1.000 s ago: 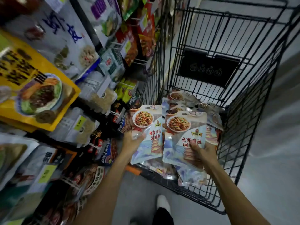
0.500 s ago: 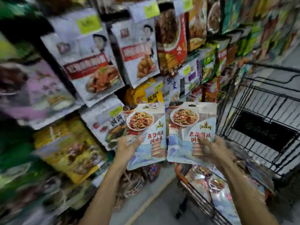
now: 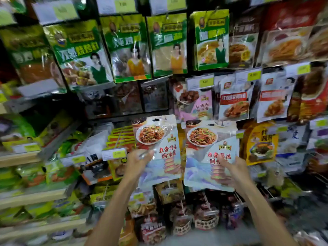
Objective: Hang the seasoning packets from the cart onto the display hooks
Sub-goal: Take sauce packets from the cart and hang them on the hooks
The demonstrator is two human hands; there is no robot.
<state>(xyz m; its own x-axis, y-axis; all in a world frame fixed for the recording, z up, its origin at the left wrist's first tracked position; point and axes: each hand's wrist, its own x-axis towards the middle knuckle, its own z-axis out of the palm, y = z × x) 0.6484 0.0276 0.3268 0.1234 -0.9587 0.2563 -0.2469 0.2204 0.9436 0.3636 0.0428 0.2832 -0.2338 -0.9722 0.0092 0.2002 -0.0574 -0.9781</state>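
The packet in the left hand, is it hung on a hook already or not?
Not hung. The left hand grips the packet by its side, upright in the air; no hook passes through its top.

Each hand [image 3: 137,161] [image 3: 234,170] grips a seasoning packet [image 3: 159,148] [image 3: 207,153] before stocked display hooks [image 3: 204,198].

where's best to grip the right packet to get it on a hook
By its lower half, from below, as the right hand does now. The right packet stands upright with its hang slot at the top edge, so a low grip leaves that end free for hanging.
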